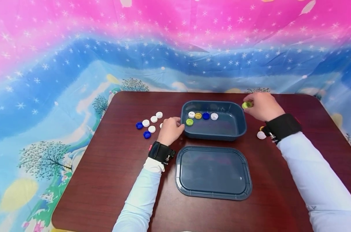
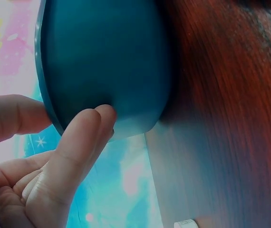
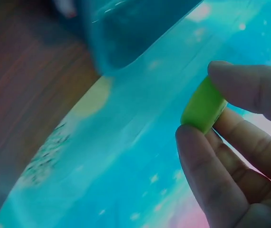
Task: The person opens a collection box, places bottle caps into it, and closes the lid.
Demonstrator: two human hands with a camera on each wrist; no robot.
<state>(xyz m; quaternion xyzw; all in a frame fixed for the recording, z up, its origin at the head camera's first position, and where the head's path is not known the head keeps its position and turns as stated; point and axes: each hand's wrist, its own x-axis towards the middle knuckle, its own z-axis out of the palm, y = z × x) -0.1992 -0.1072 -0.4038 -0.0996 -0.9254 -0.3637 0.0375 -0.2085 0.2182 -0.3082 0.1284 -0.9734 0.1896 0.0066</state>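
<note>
My right hand (image 1: 262, 104) pinches a yellow-green bottle cap (image 1: 247, 105) between thumb and fingertips, just beyond the right rim of a dark blue-grey plastic container (image 1: 213, 136). The right wrist view shows this cap (image 3: 203, 105) from its side. At the container's left end, my left hand (image 1: 171, 130) holds the rim; in the left wrist view two fingertips (image 2: 90, 123) lie against the outer wall (image 2: 107, 57). Inside the container, white, yellow, blue and white caps form a row, with a green cap (image 1: 189, 122) below the leftmost one.
Several white and blue caps (image 1: 147, 134) lie on the table left of the container. Partly behind the right wrist are a white cap (image 1: 261, 135) and a yellow one. The container's lid (image 1: 213, 172) lies flat in front. A patterned cloth (image 1: 175, 58) hangs behind the table.
</note>
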